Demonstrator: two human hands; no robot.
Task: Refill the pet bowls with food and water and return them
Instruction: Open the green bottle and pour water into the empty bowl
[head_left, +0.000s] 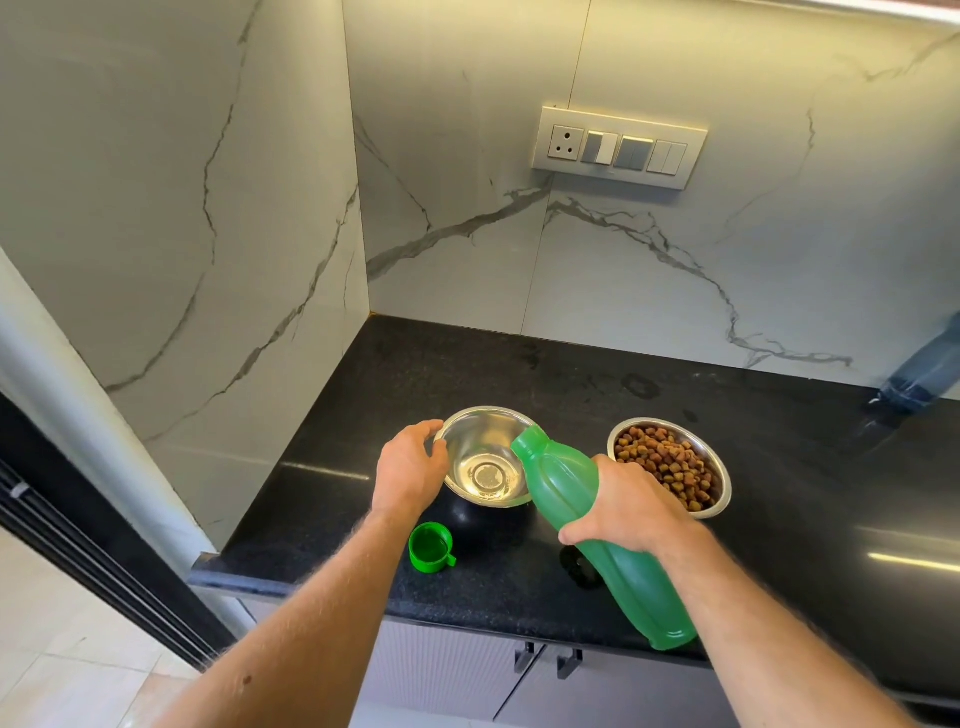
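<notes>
Pouring from a translucent green plastic bottle (602, 525), ribbed and waisted, tilted neck-down with its open mouth over the near rim of a round stainless-steel bowl (485, 457) on a black speckled stone countertop (779, 467). Right hand (631, 506) wrapped around the bottle's middle, fingers curled over the far side and thumb across the near face, base of the bottle jutting toward the counter's edge. Left hand (410, 465) cupped against the bowl's left rim, fingertips hooked lightly on the polished lip, thumb along the outer wall. Shallow clear water pooled at the bowl's shiny bottom. Just right of it, apart from both hands, a second steel bowl (670, 467) heaped with brown, nugget-shaped kibble (670, 465). Near the front edge, below the left wrist, a green screw cap (431, 548) standing open side up, small tab at its side. Behind, glossy white marble-look wall panels (467, 234) veined in grey, with a cream switch plate (618, 148). At far right, a crumpled blue denim piece (930, 369) resting against the wall.
</notes>
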